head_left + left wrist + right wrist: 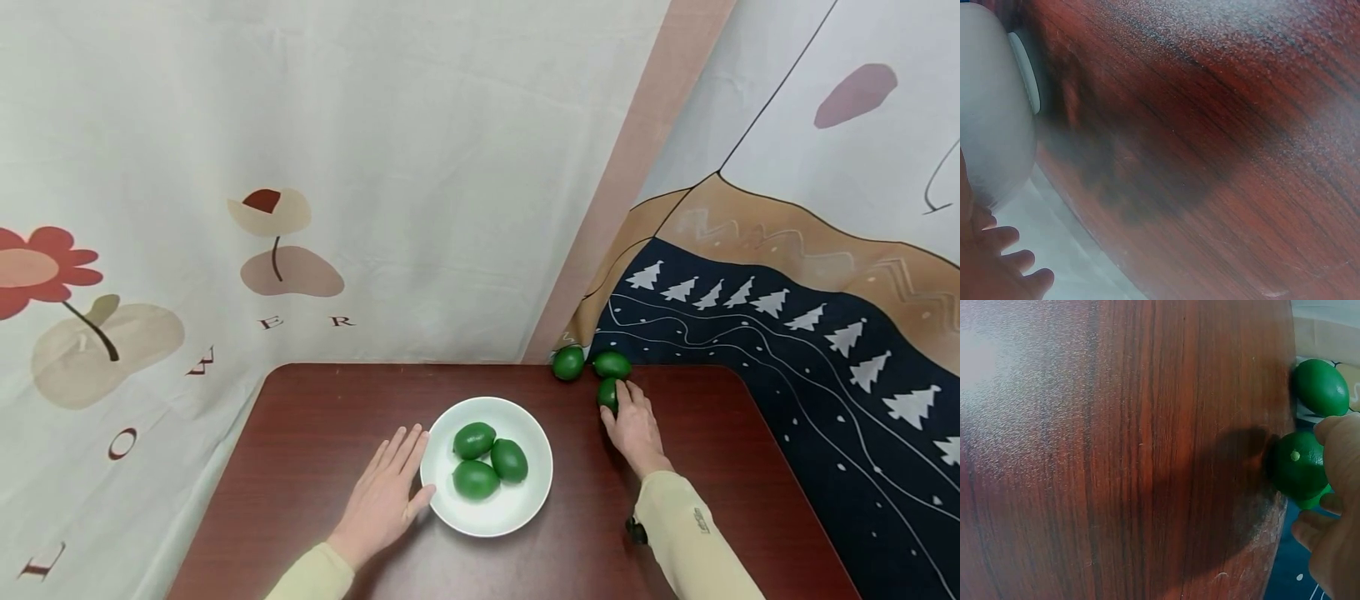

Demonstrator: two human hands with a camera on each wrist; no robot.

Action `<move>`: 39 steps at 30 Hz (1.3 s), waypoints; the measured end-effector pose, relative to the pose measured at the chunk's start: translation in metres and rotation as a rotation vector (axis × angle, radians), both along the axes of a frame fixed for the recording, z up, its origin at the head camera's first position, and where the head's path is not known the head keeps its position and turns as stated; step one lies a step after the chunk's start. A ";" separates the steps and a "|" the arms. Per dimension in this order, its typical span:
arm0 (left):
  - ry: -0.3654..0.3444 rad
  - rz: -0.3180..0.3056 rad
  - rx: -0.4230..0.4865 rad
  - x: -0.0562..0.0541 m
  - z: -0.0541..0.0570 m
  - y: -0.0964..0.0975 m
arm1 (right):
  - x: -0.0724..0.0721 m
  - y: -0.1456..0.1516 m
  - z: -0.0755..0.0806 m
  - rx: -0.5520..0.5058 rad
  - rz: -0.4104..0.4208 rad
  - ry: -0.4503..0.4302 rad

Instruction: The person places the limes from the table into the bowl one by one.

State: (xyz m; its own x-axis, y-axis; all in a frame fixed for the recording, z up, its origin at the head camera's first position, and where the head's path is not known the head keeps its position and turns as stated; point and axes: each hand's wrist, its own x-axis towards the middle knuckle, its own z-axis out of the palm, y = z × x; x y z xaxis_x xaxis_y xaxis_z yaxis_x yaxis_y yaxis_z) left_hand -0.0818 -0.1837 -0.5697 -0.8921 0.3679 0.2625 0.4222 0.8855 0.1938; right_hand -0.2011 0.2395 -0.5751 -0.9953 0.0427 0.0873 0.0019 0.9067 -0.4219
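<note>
A white bowl [487, 521] on the table holds three green limes [474, 479]. My left hand [386, 496] lies along the bowl's left side with straight fingers, its thumb at the rim. The left wrist view shows the bowl's outer wall [997, 106] and foot, with several fingertips [1038, 281] below. By the table's back edge, my right hand [637, 429] has thumb and fingers bent round a lime [607, 395]. The same lime [1297, 464] is partly covered by the hand [1344, 500] in the right wrist view. Two more limes [567, 363] sit just behind it.
The brown wooden table [330, 417] has rounded back corners. A pale printed curtain [450, 208] hangs directly behind it. To the right hangs a dark blue cloth [750, 350] patterned with white trees. Table surface lies between the bowl and the right hand.
</note>
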 end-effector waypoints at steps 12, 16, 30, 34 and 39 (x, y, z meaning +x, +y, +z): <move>-0.002 -0.004 0.002 0.001 0.001 0.001 | -0.005 0.001 0.003 0.002 0.003 -0.021; -0.007 0.000 0.005 0.001 0.001 0.001 | -0.007 0.000 0.002 0.003 -0.002 -0.040; 0.000 0.003 0.018 0.001 0.002 0.002 | -0.010 -0.003 0.007 -0.010 0.014 -0.036; 0.005 0.005 0.017 0.001 0.001 0.001 | -0.011 -0.004 0.007 -0.010 0.016 -0.053; 0.013 0.000 0.014 0.000 0.000 0.001 | -0.011 -0.005 0.004 -0.010 0.023 -0.045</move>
